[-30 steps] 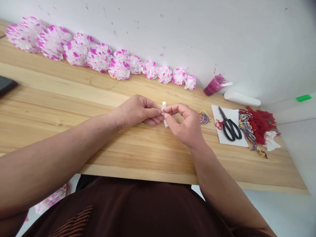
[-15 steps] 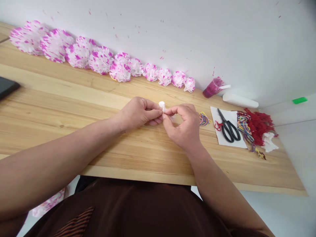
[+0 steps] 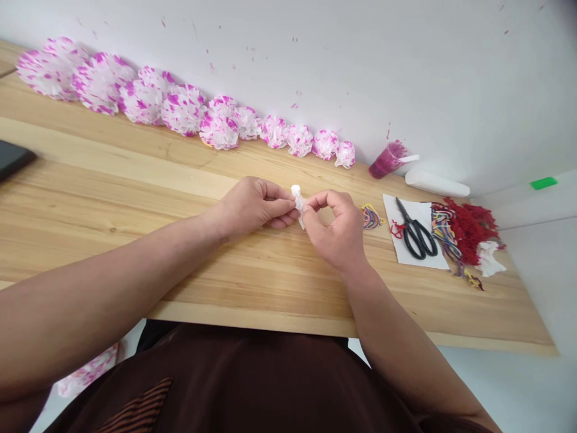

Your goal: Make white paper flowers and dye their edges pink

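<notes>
Over the wooden table, my left hand and my right hand meet at the middle. Both pinch a small folded strip of white paper between thumb and fingers. The strip stands nearly upright, its top poking above my fingertips and its lower end showing below them. A small bunch of coloured rubber bands lies just right of my right hand.
A row of several pink-and-white paper flowers lines the wall. At the right lie black scissors on a white sheet, red and coloured threads, a pink cup, a white tube. A dark object sits at the left edge.
My fingers have shifted slightly on the paper strip, which has turned from bunched back to upright. The view has drifted a little; nothing else on the table has moved.
</notes>
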Action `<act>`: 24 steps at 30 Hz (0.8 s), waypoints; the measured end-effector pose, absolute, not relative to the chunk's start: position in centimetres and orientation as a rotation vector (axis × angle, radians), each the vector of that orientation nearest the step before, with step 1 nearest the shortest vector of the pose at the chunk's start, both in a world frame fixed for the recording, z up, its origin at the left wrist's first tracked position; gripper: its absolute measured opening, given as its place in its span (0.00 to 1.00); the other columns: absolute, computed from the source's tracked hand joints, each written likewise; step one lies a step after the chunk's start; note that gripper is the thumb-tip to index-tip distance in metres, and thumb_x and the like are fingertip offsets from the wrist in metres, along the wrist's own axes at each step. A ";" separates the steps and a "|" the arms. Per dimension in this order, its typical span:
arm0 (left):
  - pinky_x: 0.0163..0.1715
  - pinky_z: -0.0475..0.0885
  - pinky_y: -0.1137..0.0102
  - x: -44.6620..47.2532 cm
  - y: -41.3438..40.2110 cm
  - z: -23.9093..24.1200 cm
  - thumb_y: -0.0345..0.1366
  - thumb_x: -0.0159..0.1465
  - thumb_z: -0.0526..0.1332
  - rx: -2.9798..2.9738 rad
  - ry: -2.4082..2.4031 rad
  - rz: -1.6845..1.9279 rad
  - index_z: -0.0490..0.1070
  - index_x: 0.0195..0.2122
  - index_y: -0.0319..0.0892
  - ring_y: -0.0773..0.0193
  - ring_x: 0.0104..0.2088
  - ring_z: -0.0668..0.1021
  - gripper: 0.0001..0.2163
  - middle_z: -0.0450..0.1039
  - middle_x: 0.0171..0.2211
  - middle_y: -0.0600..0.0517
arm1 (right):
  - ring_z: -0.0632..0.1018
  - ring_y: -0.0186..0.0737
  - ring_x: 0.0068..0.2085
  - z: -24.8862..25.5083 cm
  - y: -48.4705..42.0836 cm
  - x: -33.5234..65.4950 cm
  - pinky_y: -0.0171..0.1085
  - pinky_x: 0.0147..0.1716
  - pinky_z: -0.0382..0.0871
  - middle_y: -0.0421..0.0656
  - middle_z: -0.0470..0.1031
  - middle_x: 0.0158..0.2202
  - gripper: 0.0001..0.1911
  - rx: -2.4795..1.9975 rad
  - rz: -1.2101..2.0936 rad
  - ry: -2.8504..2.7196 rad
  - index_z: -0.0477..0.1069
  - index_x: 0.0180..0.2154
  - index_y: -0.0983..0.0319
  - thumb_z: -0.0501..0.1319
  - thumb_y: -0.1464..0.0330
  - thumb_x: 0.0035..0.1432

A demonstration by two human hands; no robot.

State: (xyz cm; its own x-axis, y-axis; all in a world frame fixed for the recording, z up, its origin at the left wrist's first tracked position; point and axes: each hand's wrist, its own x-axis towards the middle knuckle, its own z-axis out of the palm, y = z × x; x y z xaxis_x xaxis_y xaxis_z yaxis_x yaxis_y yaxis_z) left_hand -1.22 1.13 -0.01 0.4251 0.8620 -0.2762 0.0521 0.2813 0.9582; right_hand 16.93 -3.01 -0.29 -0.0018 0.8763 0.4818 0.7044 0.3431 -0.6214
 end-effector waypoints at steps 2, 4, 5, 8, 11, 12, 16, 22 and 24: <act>0.40 0.81 0.71 -1.2 1.2 0.0 0.41 0.55 0.75 1.136 0.996 0.688 0.83 0.34 0.40 0.64 0.36 0.84 0.10 0.85 0.36 0.47 | 0.77 0.44 0.37 -0.2 -3.0 17.1 0.46 0.44 0.70 0.39 0.79 0.30 0.05 -1.417 0.285 -1.732 0.71 0.28 0.56 0.62 0.71 0.55; 0.40 0.81 0.70 -1.2 1.2 0.1 0.41 0.57 0.75 1.106 0.998 0.698 0.83 0.34 0.40 0.64 0.36 0.84 0.10 0.85 0.37 0.47 | 0.77 0.44 0.38 -0.1 -3.0 17.1 0.46 0.44 0.69 0.39 0.79 0.30 0.05 -1.420 0.315 -1.718 0.71 0.28 0.57 0.62 0.71 0.56; 0.40 0.80 0.70 -1.2 1.1 0.1 0.40 0.58 0.74 1.096 0.997 0.708 0.82 0.34 0.40 0.64 0.36 0.84 0.09 0.85 0.37 0.47 | 0.77 0.43 0.37 -0.1 -3.0 17.1 0.46 0.44 0.69 0.39 0.79 0.30 0.05 -1.419 0.328 -1.715 0.71 0.28 0.57 0.61 0.71 0.56; 0.36 0.78 0.72 -1.1 0.9 0.3 0.40 0.58 0.73 1.163 1.007 0.727 0.81 0.32 0.40 0.65 0.33 0.83 0.08 0.84 0.34 0.48 | 0.78 0.43 0.37 0.1 -3.1 17.0 0.46 0.44 0.69 0.40 0.79 0.31 0.06 -1.414 0.345 -1.723 0.71 0.29 0.57 0.63 0.66 0.59; 0.26 0.70 0.75 -1.0 0.7 0.3 0.40 0.59 0.70 1.417 1.088 0.731 0.79 0.29 0.40 0.68 0.27 0.78 0.08 0.80 0.26 0.52 | 0.78 0.44 0.38 -0.1 -3.1 16.8 0.47 0.45 0.69 0.41 0.80 0.32 0.08 -1.436 0.335 -1.737 0.74 0.32 0.58 0.67 0.61 0.60; 0.25 0.68 0.75 -1.0 0.6 0.2 0.40 0.60 0.69 1.489 1.109 0.735 0.79 0.28 0.40 0.69 0.26 0.76 0.09 0.78 0.25 0.53 | 0.78 0.44 0.38 -0.1 -3.1 16.8 0.47 0.45 0.69 0.41 0.80 0.32 0.08 -1.442 0.333 -1.737 0.74 0.33 0.58 0.67 0.61 0.60; 0.24 0.64 0.75 -1.0 0.5 0.1 0.39 0.61 0.67 1.519 1.111 0.755 0.78 0.29 0.40 0.70 0.24 0.73 0.08 0.76 0.24 0.54 | 0.78 0.42 0.37 -0.4 -2.8 17.0 0.45 0.44 0.69 0.40 0.80 0.32 0.06 -1.434 0.371 -1.701 0.75 0.31 0.58 0.64 0.66 0.62; 0.30 0.74 0.74 -0.4 0.7 0.5 0.32 0.60 0.67 1.093 1.085 0.830 0.75 0.30 0.40 0.69 0.26 0.78 0.03 0.78 0.24 0.54 | 0.77 0.40 0.35 -0.5 -2.6 17.3 0.41 0.39 0.68 0.38 0.78 0.30 0.05 -1.509 0.529 -1.564 0.73 0.30 0.58 0.63 0.67 0.59; 0.34 0.78 0.73 -0.3 0.8 0.4 0.30 0.61 0.66 0.981 1.064 0.859 0.73 0.29 0.40 0.67 0.29 0.82 0.04 0.80 0.26 0.52 | 0.76 0.39 0.34 -0.5 -2.6 17.4 0.40 0.37 0.68 0.38 0.77 0.29 0.04 -1.520 0.604 -1.527 0.71 0.29 0.58 0.62 0.68 0.57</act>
State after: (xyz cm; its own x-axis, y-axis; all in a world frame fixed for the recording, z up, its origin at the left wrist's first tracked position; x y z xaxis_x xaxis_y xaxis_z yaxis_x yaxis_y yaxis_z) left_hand -0.28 0.82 0.42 0.2659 0.9170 -0.2974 -0.0970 0.3324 0.9381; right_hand 17.37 -2.59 -0.50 0.1284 0.9624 0.2392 0.5379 0.1350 -0.8321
